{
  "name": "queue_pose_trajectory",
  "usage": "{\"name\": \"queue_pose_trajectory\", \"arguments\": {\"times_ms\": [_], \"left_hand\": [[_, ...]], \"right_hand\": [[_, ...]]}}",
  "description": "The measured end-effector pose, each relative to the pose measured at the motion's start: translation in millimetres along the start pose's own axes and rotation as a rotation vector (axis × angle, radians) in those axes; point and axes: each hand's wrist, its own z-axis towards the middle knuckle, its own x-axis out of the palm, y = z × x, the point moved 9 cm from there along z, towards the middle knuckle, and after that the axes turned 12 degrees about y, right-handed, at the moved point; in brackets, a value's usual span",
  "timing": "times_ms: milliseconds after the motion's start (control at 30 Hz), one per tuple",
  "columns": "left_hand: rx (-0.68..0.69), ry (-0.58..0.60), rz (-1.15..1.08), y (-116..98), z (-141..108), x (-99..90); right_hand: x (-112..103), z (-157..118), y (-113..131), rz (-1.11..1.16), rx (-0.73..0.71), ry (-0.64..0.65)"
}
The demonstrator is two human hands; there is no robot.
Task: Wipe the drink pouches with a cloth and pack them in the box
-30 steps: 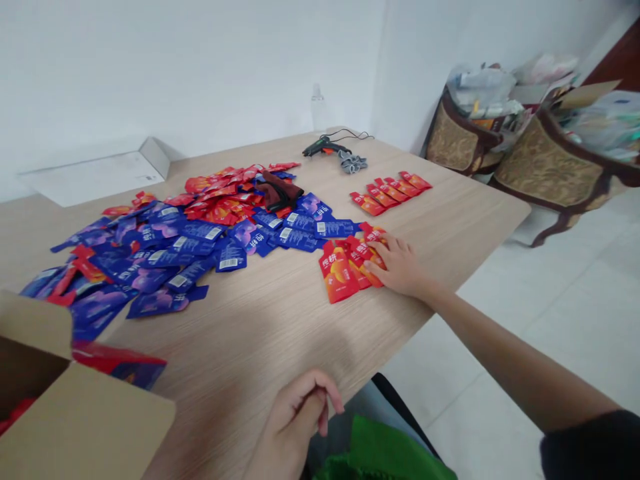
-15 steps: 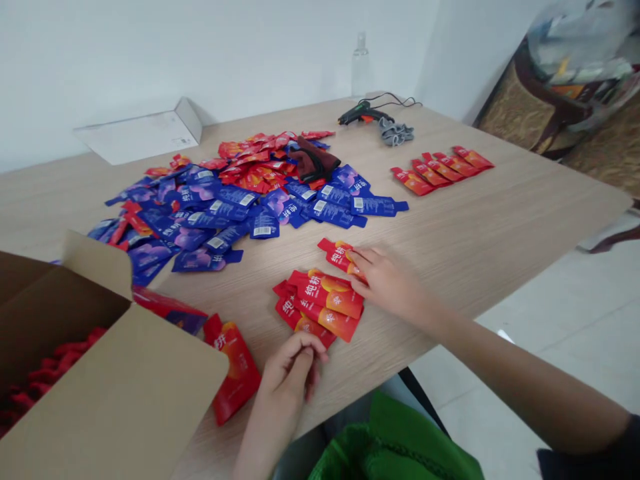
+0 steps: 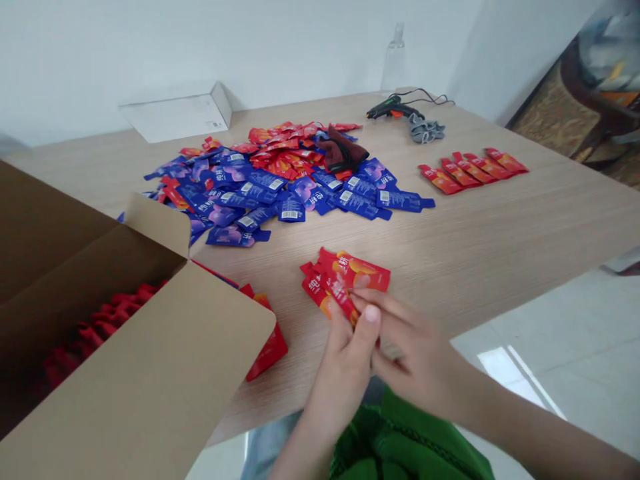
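Observation:
Near the table's front edge my left hand (image 3: 345,363) and my right hand (image 3: 410,343) meet, both with fingers closed on one red pouch (image 3: 341,293). It is tilted between them, its lower part hidden by the fingers. Just behind and beneath it lie several more red pouches (image 3: 373,272) with orange fruit prints, overlapping on the table. To the left, a larger red packet (image 3: 270,357) is partly covered by the flap of an open cardboard box (image 3: 200,333). Red pouches (image 3: 107,317) stand in a row inside that box.
Blue pouches (image 3: 310,193) and red ones are heaped mid-table, a brown cloth (image 3: 343,150) on top. Several red pouches (image 3: 473,170) lie in a row at right. Behind are a glue gun (image 3: 393,108), grey cloth (image 3: 425,129), clear bottle (image 3: 395,60) and white box (image 3: 175,117).
My right hand has brought the separate red pouch toward me, and my left hand has risen to meet it. The view has shifted, so the cardboard box fills more of the left side.

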Motion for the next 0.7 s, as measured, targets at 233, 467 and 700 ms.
{"name": "queue_pose_trajectory", "arguments": {"times_ms": [233, 467, 700], "left_hand": [[-0.090, -0.151, -0.047, -19, -20, -44.2], [-0.154, -0.189, -0.019, -11, -30, -53.1], [-0.078, -0.190, -0.024, -11, -22, -47.9]], "right_hand": [[23, 22, -38, -0.127, 0.082, 0.079], [47, 21, -58, -0.316, 0.056, 0.074], [23, 23, -71, -0.330, 0.065, -0.125]]}}
